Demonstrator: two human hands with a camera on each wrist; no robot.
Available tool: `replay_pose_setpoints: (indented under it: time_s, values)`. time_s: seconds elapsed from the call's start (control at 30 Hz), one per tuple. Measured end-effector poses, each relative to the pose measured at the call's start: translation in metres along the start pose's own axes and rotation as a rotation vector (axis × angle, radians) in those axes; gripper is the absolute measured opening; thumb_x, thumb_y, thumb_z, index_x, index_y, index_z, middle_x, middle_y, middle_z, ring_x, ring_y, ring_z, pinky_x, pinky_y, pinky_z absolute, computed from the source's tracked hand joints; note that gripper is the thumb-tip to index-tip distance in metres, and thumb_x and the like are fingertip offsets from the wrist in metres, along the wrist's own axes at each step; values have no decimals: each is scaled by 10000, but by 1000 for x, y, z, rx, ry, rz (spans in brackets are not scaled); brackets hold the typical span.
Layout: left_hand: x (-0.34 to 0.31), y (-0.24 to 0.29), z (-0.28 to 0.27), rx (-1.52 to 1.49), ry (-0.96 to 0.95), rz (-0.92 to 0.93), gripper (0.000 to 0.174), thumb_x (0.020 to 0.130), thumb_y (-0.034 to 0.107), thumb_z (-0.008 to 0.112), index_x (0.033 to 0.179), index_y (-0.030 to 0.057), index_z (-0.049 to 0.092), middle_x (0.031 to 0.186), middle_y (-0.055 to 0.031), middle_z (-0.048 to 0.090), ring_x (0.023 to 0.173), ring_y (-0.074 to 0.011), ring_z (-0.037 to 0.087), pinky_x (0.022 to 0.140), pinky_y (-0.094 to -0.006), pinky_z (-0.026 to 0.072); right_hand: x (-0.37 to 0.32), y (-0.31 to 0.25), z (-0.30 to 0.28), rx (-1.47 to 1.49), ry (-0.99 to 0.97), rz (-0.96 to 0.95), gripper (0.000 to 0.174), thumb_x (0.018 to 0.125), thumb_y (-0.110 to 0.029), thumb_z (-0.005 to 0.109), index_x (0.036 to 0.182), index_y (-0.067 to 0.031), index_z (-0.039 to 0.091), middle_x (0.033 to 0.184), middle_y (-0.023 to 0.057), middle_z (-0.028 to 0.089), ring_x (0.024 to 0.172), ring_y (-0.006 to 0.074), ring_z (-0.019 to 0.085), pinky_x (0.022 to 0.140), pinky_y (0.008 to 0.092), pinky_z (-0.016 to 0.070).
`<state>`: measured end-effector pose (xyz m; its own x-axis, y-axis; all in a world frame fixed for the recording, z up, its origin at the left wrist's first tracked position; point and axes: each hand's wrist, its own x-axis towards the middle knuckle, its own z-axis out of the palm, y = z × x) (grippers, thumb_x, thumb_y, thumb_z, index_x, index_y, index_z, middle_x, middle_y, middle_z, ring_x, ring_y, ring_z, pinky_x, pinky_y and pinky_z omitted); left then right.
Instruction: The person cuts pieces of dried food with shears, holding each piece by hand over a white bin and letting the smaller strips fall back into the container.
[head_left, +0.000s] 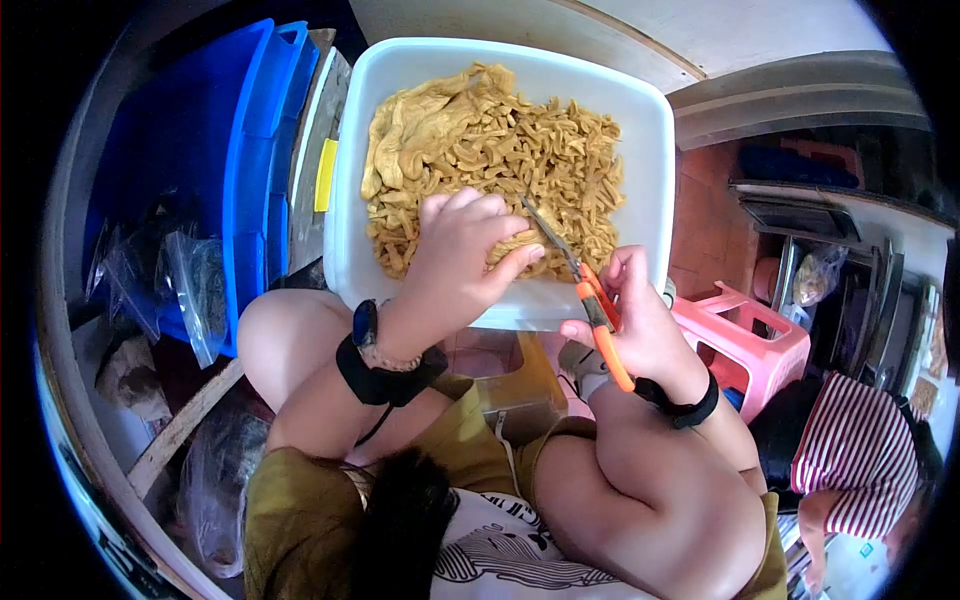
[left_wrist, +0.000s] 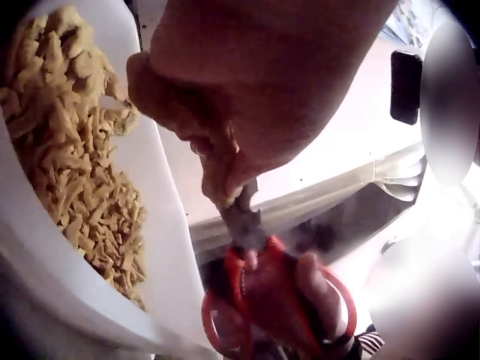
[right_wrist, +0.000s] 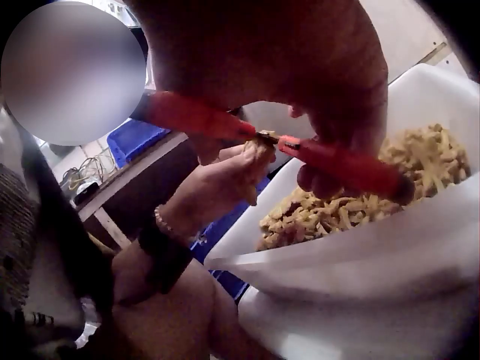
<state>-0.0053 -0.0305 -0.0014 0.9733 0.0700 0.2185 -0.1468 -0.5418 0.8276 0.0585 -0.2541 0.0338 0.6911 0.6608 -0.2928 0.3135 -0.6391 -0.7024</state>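
A white tub (head_left: pixel 650 160) holds yellow-brown strips (head_left: pixel 580 150), with larger uncut pieces (head_left: pixel 415 120) at its far left. Over the tub my left hand (head_left: pixel 455 250) pinches a yellow-brown piece (head_left: pixel 515 245) between thumb and fingers; the left wrist view shows this piece (left_wrist: pixel 214 180) hanging down to the blades. My right hand (head_left: pixel 640 320) holds orange-handled scissors (head_left: pixel 606 340), their blades beside the piece. In the right wrist view the red-orange handles (right_wrist: pixel 337 169) stand spread, and the piece (right_wrist: pixel 257 154) is at the blades.
Blue crates (head_left: pixel 255 150) stand left of the tub, with plastic bags (head_left: pixel 195 290) by them. A pink stool (head_left: pixel 745 330) is at the right. Another person in a striped top (head_left: pixel 855 455) is at the lower right. A yellow stool (head_left: pixel 520 385) stands below the tub.
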Motion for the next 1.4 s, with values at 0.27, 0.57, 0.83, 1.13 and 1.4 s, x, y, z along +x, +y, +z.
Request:
replay_pose_setpoints:
  time_s: [0.27, 0.57, 0.83, 1.13, 1.4]
  values:
    - [0, -2, -3, 204, 96, -32, 231, 760, 228, 724, 889, 53, 647, 790, -62, 532, 836, -243, 509, 788, -369, 310, -1, -3, -2, 45, 19, 41, 667, 694, -403, 829, 920, -69, 298, 632, 98, 472, 538, 204, 506, 492, 336, 405]
    - [-4, 6, -5, 551, 121, 168, 125, 738, 121, 637, 860, 108, 610, 899, -1, 540, 907, -186, 505, 859, -391, 317, 1, -15, -8, -81, 43, -20, 693, 672, -482, 814, 947, -66, 334, 634, 116, 499, 539, 304, 568, 497, 355, 442]
    - [-3, 1, -1, 633, 161, 185, 178, 710, 113, 649, 886, 113, 622, 908, -12, 551, 926, -198, 512, 849, -389, 320, 4, -13, -10, -75, -42, 41, 703, 664, -474, 821, 963, -74, 326, 622, 91, 492, 530, 282, 559, 490, 364, 430]
    - [0, 2, -7, 538, 185, 68, 181, 766, 179, 695, 924, 102, 654, 865, -34, 561, 916, -235, 524, 852, -392, 313, -1, -10, -12, 35, 15, 44, 670, 664, -369, 853, 926, -74, 312, 602, 59, 414, 492, 192, 453, 463, 326, 377]
    - [3, -1, -16, 453, 130, -25, 231, 835, 235, 649, 984, 59, 662, 891, -70, 588, 909, -249, 526, 877, -382, 304, -5, 1, -5, 129, 82, 44, 614, 685, -290, 858, 888, -91, 314, 575, 25, 384, 511, 115, 372, 457, 275, 347]
